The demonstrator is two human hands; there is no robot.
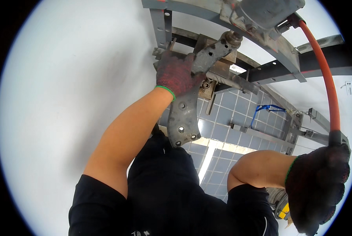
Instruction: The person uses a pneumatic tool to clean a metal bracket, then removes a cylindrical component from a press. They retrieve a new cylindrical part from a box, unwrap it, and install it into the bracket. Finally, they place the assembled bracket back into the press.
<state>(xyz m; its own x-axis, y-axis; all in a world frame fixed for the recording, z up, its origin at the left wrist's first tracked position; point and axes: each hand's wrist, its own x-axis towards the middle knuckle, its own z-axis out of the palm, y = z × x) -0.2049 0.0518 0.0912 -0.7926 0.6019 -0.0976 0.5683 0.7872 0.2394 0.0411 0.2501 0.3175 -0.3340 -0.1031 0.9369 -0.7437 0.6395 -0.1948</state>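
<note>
My left hand [175, 74], in a dark red and black knit glove with a green cuff, is closed around the middle of a grey metal control arm [185, 118]. This curved part has several round holes. Its wide lower end points toward me, and its narrow far end meets a round metal piece [234, 38] under a grey machine head [264, 17]. Off to the right, my gloved right hand [317, 187] is wrapped around the dark end of a long orange-red lever [326, 70]. The lever runs up to the machine head. My right fingers are partly dark and blurred.
A curved grey steel frame [286, 55] with dark rails surrounds the machine head. Metal blocks and a bracket [206, 87] sit beside the control arm. Below are grey floor tiles [227, 106], a blue strap [268, 107] and a yellow-and-black object [284, 211]. A white wall [66, 78] stands left.
</note>
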